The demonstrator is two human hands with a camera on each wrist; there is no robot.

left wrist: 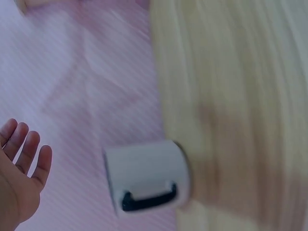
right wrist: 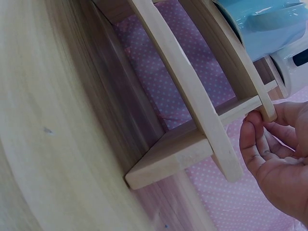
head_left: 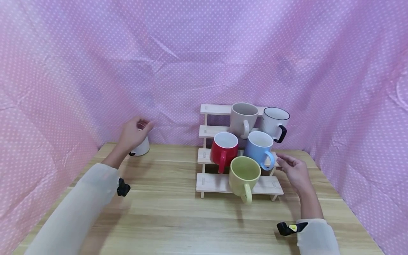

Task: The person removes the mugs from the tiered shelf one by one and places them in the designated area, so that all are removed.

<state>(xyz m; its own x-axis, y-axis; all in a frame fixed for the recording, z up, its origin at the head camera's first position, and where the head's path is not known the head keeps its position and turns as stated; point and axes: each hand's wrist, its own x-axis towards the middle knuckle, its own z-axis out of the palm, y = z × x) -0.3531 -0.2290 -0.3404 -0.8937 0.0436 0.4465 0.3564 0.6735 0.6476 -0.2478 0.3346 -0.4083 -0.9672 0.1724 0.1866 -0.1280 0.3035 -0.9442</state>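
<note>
At the table's back left stands a white mug with a black handle. My left hand is above and beside it, its fingers loosely extended and apart from the mug in the left wrist view. On the right, a stepped wooden rack bears several mugs. My right hand pinches the end of one of its boards between thumb and fingers. Closest to that hand is the blue mug. A red mug sits left of the blue one, and a yellow-green mug stands on the lowest step.
Higher on the rack are a grey-beige mug and a white mug with a black rim and handle. The wooden table runs back to a pink dotted cloth hanging behind and at both sides.
</note>
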